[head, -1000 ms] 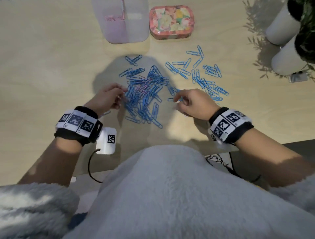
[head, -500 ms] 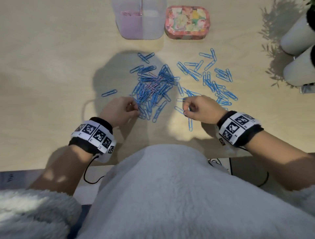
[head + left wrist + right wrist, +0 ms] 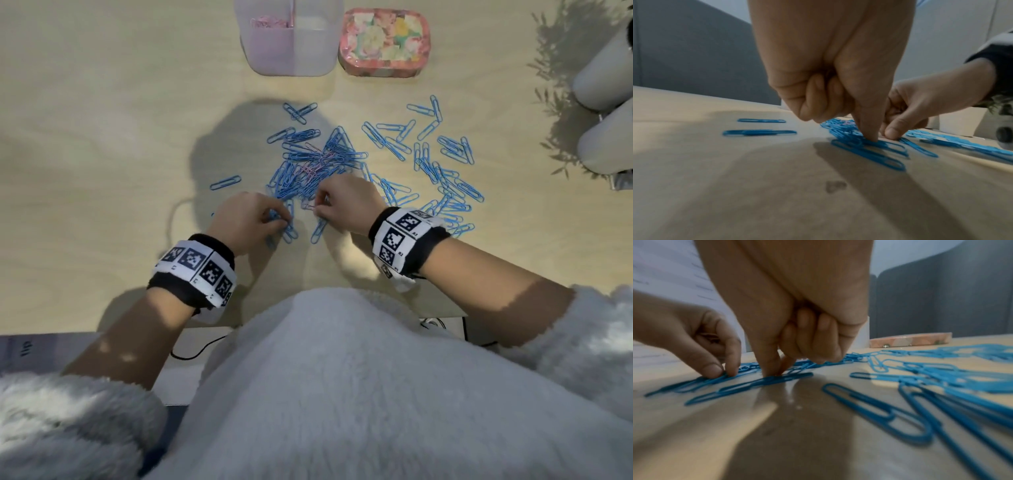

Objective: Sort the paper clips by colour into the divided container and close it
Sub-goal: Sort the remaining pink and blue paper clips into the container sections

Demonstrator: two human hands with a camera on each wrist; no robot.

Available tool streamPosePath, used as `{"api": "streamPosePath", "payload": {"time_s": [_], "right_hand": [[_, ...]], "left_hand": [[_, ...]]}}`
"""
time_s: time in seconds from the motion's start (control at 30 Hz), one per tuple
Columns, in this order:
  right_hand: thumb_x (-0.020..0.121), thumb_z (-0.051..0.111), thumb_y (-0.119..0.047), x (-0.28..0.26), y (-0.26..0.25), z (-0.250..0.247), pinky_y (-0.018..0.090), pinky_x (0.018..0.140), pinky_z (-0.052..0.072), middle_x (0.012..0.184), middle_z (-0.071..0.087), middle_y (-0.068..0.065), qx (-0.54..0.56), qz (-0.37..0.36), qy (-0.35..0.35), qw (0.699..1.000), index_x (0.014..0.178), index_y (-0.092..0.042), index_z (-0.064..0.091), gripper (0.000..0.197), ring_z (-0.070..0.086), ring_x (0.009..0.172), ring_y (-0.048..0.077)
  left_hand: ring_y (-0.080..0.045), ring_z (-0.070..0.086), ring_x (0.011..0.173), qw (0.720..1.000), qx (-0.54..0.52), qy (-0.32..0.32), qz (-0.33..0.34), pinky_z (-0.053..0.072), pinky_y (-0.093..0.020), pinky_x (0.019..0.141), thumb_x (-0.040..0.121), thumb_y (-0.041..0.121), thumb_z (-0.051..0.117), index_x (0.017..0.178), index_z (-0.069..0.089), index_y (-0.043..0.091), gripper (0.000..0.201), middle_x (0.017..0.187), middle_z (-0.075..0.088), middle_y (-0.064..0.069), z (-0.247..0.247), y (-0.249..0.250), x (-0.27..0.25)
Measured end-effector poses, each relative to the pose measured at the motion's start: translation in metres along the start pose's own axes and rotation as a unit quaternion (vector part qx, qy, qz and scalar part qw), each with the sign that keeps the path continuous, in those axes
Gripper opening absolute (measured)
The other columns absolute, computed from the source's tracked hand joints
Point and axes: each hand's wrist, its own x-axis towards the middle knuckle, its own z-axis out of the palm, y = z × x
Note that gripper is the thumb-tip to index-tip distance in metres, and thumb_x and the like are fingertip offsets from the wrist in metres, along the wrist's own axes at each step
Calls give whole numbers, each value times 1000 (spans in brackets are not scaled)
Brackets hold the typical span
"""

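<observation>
Blue paper clips (image 3: 318,164) lie heaped and scattered on the wooden table, with a few pink clips (image 3: 310,169) tangled in the heap. My left hand (image 3: 279,219) sits at the heap's near edge, thumb and forefinger pinching blue clips (image 3: 875,144) down against the table. Close to its right, my right hand (image 3: 317,205) has its thumb and forefinger tips together on a small pink clip (image 3: 310,206); in the right wrist view those fingertips (image 3: 774,369) touch the table among blue clips. The clear divided container (image 3: 308,51) stands open at the back, pink clips (image 3: 270,22) in its left compartment.
A floral lid or tin (image 3: 383,41) lies right of the container. Two white cylinders (image 3: 603,75) and plant leaves stand at the far right. A lone blue clip (image 3: 225,182) lies left of the heap. The table's near edge is at my body.
My right hand has moved left to the heap's near edge, close to the left hand. The left hand has stayed at the heap's near edge, fingers on blue clips.
</observation>
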Motion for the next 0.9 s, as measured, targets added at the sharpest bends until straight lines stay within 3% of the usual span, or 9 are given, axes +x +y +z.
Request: {"api": "streamPosePath", "payload": {"time_s": [0.13, 0.27, 0.37, 0.47, 0.57, 0.6, 0.7, 0.83, 0.9], "right_hand": [[77, 58, -18, -10, 16, -4, 33, 71, 47, 82, 64, 3, 40, 34, -33, 998, 70, -21, 57, 8, 61, 85, 26], [74, 62, -16, -21, 37, -15, 37, 69, 49, 76, 64, 7, 57, 75, -16, 995, 69, -18, 60, 6, 60, 81, 29], [74, 63, -19, -24, 42, -16, 32, 63, 42, 76, 65, 7, 34, 81, -27, 996, 64, -20, 56, 12, 59, 78, 29], [76, 63, -22, -27, 49, -18, 29, 62, 35, 69, 58, 4, 10, 86, -36, 996, 59, -21, 47, 23, 55, 73, 28], [81, 59, -17, -34, 65, -30, 26, 58, 37, 59, 53, 3, 137, 100, 20, 985, 59, -16, 46, 25, 49, 57, 19], [84, 56, -11, -37, 70, -36, 23, 53, 37, 53, 52, 1, 231, 114, 31, 966, 57, -15, 46, 29, 46, 49, 13], [87, 45, 7, -44, 83, -53, 12, 35, 30, 41, 55, -2, 480, 152, 35, 863, 64, -7, 53, 28, 40, 31, 5], [88, 39, 8, -36, 89, -67, 14, 36, 32, 49, 61, -3, 607, 170, 56, 775, 90, -12, 59, 28, 47, 37, 6], [87, 30, 5, -28, 81, -68, 15, 40, 35, 48, 59, -4, 636, 175, 39, 751, 81, -10, 58, 31, 49, 40, 7]], "left_hand": [[-11, 36, 51, 999, -28, 25, -19, 26, -26, 50, 85, 24, 61, 92, 69, 19, 11, 53, 35, 9, -5, -8, 1], [-8, 37, 51, 997, -45, 57, -30, 25, -25, 48, 86, 29, 60, 96, 67, 19, 16, 53, 36, 7, -5, 1, 17], [-16, 44, 64, 998, -14, 53, -17, 27, -27, 52, 86, 37, 58, 101, 64, 23, 21, 61, 44, 7, 0, 22, 33], [-20, 54, 85, 999, 15, 32, -1, 33, -27, 67, 85, 36, 57, 101, 62, 26, 19, 80, 54, 3, 10, 40, 46], [-24, 59, 90, 999, 27, -1, 37, 33, -27, 66, 85, 32, 56, 97, 64, 28, 15, 79, 57, 3, 16, 48, 51], [-24, 58, 85, 999, 20, -7, 44, 33, -27, 65, 86, 32, 56, 98, 64, 27, 16, 73, 53, 5, 16, 48, 51], [-19, 46, 67, 998, -46, 36, 20, 28, -26, 60, 88, 30, 55, 101, 64, 24, 17, 58, 40, 8, 12, 37, 49], [-19, 42, 60, 992, -54, 113, -28, 29, -27, 57, 89, 26, 53, 97, 64, 20, 14, 53, 38, 7, 0, 15, 51], [-19, 42, 61, 991, -32, 121, -43, 28, -27, 57, 90, 27, 53, 96, 63, 19, 15, 55, 38, 8, -6, 11, 55]]}}
